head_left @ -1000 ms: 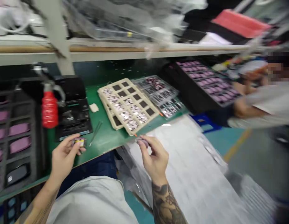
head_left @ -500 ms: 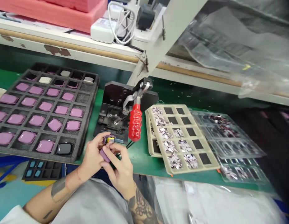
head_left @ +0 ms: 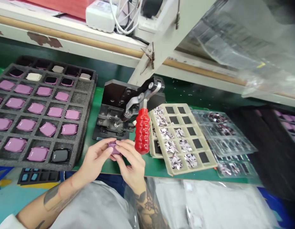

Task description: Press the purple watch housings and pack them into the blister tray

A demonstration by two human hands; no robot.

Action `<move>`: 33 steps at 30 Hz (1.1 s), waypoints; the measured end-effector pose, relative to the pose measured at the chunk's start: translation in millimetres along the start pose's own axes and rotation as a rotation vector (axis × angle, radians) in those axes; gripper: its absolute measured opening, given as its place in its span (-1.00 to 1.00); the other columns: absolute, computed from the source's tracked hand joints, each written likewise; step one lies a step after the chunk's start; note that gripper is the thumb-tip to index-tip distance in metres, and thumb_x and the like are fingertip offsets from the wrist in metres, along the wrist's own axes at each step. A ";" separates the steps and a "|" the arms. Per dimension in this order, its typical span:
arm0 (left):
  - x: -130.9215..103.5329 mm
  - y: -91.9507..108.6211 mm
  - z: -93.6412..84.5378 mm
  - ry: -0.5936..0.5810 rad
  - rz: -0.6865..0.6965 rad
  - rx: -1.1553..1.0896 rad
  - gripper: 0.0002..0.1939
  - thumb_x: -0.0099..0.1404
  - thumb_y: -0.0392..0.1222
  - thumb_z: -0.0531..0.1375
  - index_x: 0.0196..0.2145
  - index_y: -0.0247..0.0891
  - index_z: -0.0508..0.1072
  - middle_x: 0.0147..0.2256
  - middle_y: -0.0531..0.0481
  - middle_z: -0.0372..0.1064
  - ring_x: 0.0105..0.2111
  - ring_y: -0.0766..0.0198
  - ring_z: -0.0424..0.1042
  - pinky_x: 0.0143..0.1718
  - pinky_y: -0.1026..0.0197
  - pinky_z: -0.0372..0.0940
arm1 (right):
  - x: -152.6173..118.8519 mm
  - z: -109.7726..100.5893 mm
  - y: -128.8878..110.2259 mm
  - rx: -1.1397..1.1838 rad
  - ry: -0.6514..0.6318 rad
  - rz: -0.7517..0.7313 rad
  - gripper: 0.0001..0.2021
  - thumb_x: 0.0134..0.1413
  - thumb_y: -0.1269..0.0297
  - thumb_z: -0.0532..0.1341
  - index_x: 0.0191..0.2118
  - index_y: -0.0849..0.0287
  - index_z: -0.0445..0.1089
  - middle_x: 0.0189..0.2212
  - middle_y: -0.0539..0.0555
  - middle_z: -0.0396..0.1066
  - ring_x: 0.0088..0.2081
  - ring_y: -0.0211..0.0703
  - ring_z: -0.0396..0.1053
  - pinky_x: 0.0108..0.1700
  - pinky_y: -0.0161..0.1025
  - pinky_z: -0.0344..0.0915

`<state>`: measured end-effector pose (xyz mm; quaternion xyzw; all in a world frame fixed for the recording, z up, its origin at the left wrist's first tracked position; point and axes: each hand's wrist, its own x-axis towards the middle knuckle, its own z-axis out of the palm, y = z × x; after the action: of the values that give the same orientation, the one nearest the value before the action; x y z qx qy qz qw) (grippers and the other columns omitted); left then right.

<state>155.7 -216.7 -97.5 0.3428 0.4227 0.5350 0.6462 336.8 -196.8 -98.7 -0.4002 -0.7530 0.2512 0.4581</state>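
Both the left hand (head_left: 91, 163) and right hand (head_left: 133, 165) grasp one purple casing (head_left: 115, 149) (long axis roughly crosswise) between them, just nearside of the black clamp fixture (head_left: 114, 95).

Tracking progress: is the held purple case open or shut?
Apparently shut: the purple case shows its back, no insides, though the right hand hides some edge.

Both the left hand (head_left: 96, 158) and the right hand (head_left: 131, 162) gripped a purple case (head_left: 114, 148) over the worktop (head_left: 141, 167); just beyond stood a black press (head_left: 114, 117) with a red handle (head_left: 142, 132); a foam tray (head_left: 77, 140) of similar cases lay to the left.
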 end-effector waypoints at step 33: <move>-6.9 4.5 -6.4 -0.029 0.251 0.319 -0.78 0.60 -0.18 0.28 0.08 -0.20 0.70 -0.09 -0.08 0.75 -0.26 0.26 0.74 -0.11 0.32 0.61 | -3.8 17.0 -12.6 0.321 0.135 0.329 -0.96 0.45 0.28 0.35 -0.10 0.03 0.59 -0.16 0.07 0.54 -0.11 -0.08 0.52 -0.05 -0.13 0.43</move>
<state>147.5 -222.6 -94.9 0.4985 0.4469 0.5325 0.5179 317.9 -207.2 -98.9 -0.4554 -0.5956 0.4117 0.5181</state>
